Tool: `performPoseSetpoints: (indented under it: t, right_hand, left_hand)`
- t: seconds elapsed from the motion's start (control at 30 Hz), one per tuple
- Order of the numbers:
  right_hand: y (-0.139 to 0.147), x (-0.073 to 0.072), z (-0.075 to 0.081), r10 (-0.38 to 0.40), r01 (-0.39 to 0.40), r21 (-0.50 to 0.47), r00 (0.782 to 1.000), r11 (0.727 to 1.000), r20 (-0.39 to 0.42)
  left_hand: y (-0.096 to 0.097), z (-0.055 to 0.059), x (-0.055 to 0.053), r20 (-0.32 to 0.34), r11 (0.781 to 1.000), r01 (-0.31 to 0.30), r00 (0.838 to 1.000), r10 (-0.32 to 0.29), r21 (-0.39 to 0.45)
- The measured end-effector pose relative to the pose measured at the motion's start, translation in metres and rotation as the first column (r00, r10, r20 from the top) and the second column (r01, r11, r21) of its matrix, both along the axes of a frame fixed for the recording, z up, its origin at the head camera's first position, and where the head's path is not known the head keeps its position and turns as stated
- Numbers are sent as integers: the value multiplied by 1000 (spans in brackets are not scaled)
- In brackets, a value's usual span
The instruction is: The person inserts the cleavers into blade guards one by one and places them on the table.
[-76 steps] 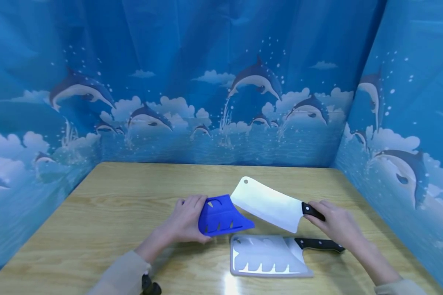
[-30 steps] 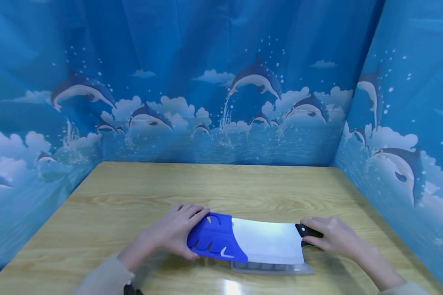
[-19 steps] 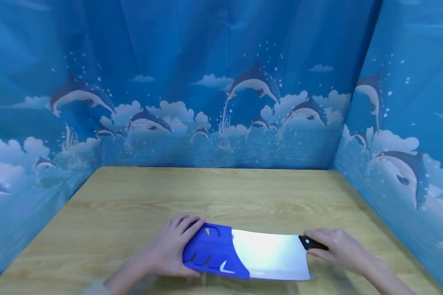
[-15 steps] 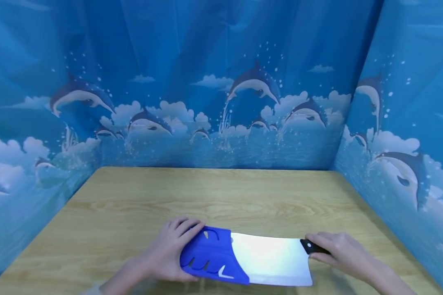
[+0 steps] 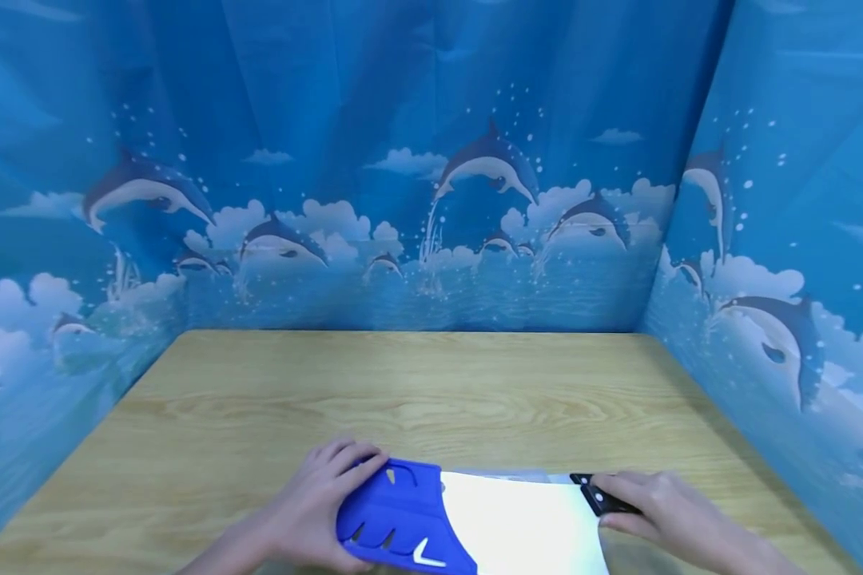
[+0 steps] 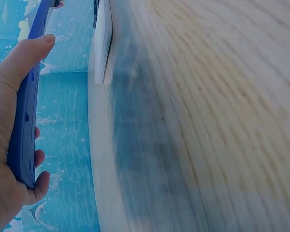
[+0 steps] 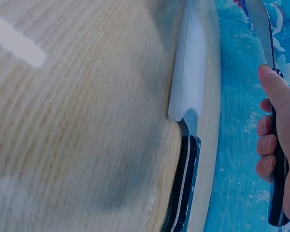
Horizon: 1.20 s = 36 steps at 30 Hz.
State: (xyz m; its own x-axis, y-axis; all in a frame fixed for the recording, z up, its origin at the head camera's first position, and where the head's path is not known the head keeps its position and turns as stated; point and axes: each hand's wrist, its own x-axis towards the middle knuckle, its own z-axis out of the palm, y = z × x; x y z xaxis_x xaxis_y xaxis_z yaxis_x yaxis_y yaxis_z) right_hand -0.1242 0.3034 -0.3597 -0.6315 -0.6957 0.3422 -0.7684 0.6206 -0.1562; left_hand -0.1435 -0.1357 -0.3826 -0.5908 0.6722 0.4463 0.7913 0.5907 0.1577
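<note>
My left hand (image 5: 309,511) grips a blue knife sheath (image 5: 403,515) at its closed end, thumb on the near side and fingers over the far edge. A cleaver (image 5: 521,523) has the front part of its wide blade inside that sheath; the rest of the shiny blade shows. Around its black handle curl the fingers of my right hand (image 5: 658,511). Both things are held up off the table. Beneath them lies a second cleaver, its blade in a whitish translucent sheath (image 7: 188,63) and its black handle (image 7: 181,181) bare; the head view shows only a sliver of it.
The wood-grain table (image 5: 259,399) stretches back to a blue dolphin-print curtain (image 5: 374,160), which also stands along the left and right sides. A bright light reflection lies on the tabletop in the right wrist view.
The cleaver, apart from the blue sheath at first, has slid partway into it. Both hands have come lower and nearer in the head view, which has shifted slightly. The second cleaver became mostly covered.
</note>
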Motion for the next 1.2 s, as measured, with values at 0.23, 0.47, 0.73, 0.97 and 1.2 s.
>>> performPoseSetpoints:
  t: [0.23, 0.47, 0.73, 0.97, 1.2]
  right_hand:
    - [-2, 2, -3, -8, 7, 8, 994, 1000, 110]
    - [-6, 5, -1, -61, 50, 51, 965, 997, 254]
    - [-18, 6, 2, -72, 54, 57, 919, 997, 388]
    - [-27, 6, -3, -27, 14, 35, 912, 999, 410]
    - [-44, 8, -3, -66, 61, 25, 892, 998, 448]
  left_hand:
    - [-6, 2, 5, 45, 1000, -22, 999, 22, 1]
    - [-10, 3, 9, 69, 1000, -19, 997, 20, -18]
    - [-8, 7, 14, 174, 999, 1, 985, 6, -35]
    - [-8, 4, 13, 137, 998, 40, 990, -34, -41]
    - [-2, 4, 16, 203, 998, 16, 979, -4, -57]
